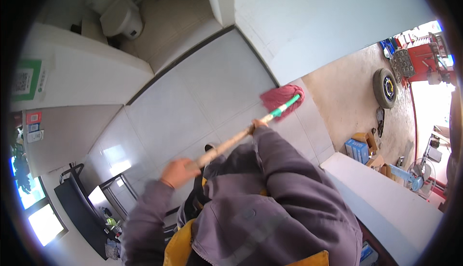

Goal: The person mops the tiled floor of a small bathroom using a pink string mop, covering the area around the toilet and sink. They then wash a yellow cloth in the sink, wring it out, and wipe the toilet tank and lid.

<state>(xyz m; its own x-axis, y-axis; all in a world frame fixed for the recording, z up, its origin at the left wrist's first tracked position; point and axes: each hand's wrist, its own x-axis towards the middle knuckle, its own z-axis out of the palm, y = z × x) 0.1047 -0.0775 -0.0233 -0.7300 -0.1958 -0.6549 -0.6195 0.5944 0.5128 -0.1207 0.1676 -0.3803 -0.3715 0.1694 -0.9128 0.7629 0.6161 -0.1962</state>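
Note:
A mop with a wooden handle (224,148) slants across the middle of the view, from lower left to upper right. Its reddish-pink mop head (279,98) rests on the grey tiled floor (193,92) beside the wall corner, joined to the handle by a green socket (285,106). Around the upper end of the handle, my left hand (179,173) is closed, slightly blurred. Farther down the handle, my right hand (259,123) grips it, partly hidden by the grey sleeve.
A doorway at the far left opens onto a toilet (120,17). To the right lies a workshop floor with a tyre (385,88), a blue box (357,150) and a fan (419,176). A low white wall (381,189) stands near right; a black desk (82,213) is at lower left.

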